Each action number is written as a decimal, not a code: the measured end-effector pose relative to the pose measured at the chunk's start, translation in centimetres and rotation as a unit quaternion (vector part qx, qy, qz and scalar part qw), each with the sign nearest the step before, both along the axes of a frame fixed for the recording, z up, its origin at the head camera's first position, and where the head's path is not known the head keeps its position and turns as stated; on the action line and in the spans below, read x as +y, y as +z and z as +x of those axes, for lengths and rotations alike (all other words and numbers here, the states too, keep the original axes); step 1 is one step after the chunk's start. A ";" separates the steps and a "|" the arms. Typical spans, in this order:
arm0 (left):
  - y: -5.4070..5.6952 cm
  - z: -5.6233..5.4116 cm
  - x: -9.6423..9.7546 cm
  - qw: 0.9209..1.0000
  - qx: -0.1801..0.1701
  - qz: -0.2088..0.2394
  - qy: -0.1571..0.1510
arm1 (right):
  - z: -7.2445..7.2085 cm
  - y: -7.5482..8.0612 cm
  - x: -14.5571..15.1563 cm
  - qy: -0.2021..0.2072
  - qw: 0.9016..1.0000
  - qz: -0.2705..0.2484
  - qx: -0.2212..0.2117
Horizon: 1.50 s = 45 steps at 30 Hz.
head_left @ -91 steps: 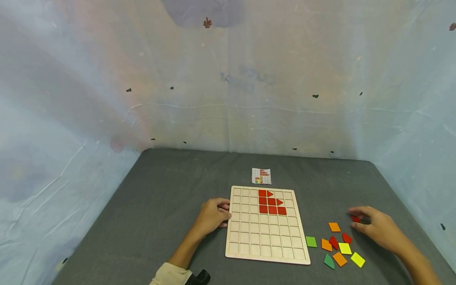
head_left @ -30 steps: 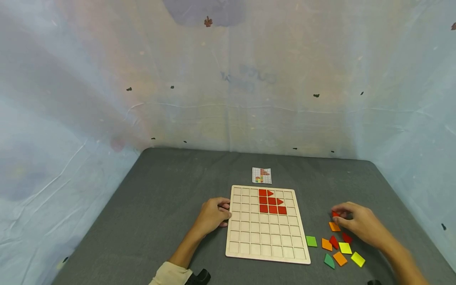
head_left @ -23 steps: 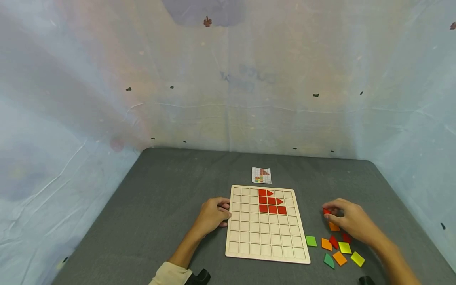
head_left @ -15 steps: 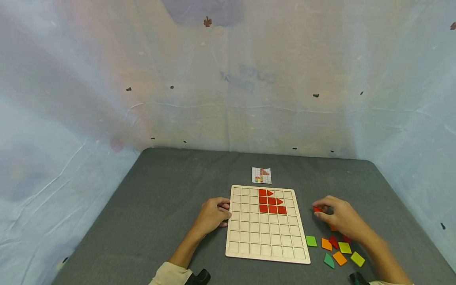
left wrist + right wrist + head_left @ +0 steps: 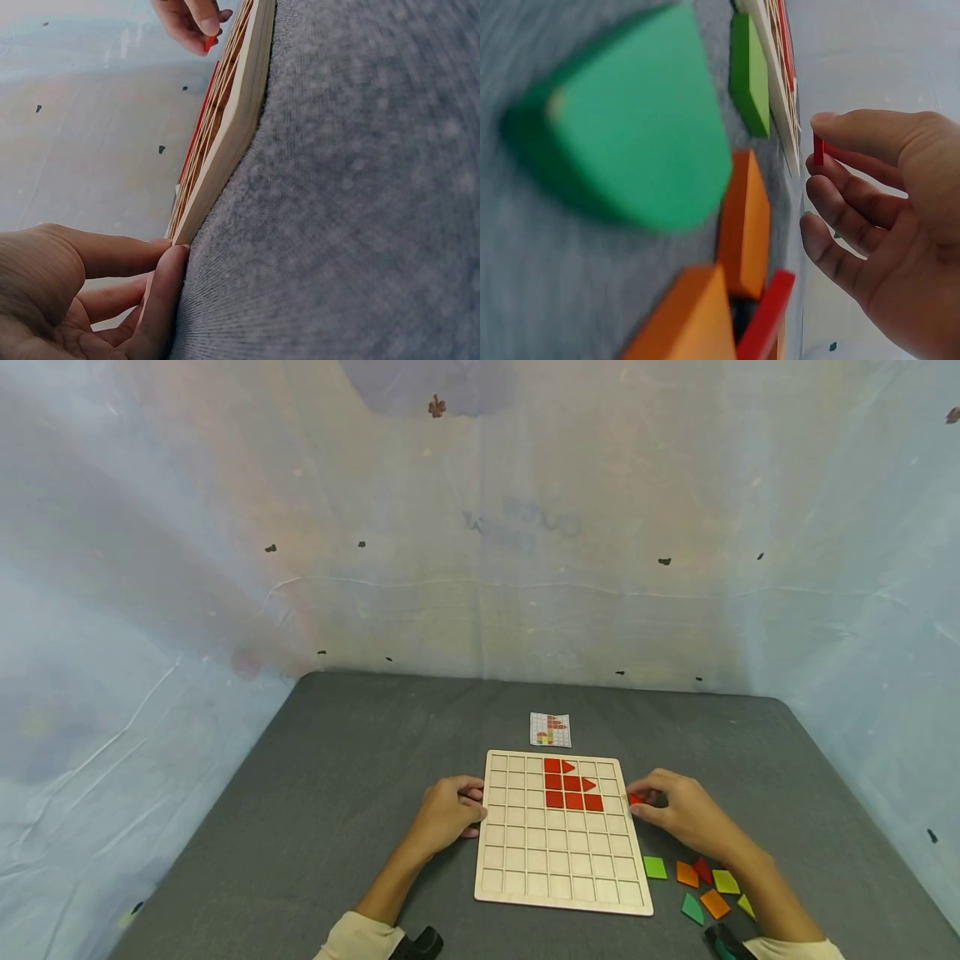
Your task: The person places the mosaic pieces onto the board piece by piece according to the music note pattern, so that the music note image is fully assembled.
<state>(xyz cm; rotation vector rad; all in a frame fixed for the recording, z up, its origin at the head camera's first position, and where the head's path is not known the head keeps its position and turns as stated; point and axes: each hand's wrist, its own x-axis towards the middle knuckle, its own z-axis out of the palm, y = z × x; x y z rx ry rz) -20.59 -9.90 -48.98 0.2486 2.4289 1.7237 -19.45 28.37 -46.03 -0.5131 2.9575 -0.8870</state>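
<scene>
Our right hand [image 5: 686, 810] holds one small red piece [image 5: 635, 799] between the thumb and the forefinger — the tips are pressed on it from two sides, and the other fingers are bent and hold nothing. This piece is at the right edge of the wooden board [image 5: 525, 860], about level with its third row; whether it touches the wood, we cannot tell. From the right wrist we see it only from its thin side. Our left hand [image 5: 446, 814] is clamped on the left edge of the board, with thumb and finger meeting at the rim. The board lies flat on the grey cloth [image 5: 375, 760], and in its three top rows sit red squares [image 5: 573, 782] and two red triangles [image 5: 589, 785], the points of which look to the right. Behind the board, near its far edge, lies a small card [image 5: 551, 730] with a coloured picture on a grid. To the right of the board's near corner we have a light green square [image 5: 655, 867], just beside the rim, and then a loose group: two orange pieces [image 5: 715, 904], another red one [image 5: 702, 870], a dark green piece [image 5: 693, 909] with one curved side, and two yellow pieces [image 5: 726, 882] — one of these is partly covered by our right forearm [image 5: 772, 889].
</scene>
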 end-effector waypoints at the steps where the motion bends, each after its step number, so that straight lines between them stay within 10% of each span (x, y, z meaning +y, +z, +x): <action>1: 0.0 0.0 0.0 1.000 0.000 0.000 -0.001 | -0.1 0.0 -0.2 0.002 1.000 -0.001 -0.001; 45: -0.1 -0.1 0.1 1.000 -0.004 -0.003 0.005 | -1.1 -0.3 -2.6 0.024 1.000 0.007 -0.017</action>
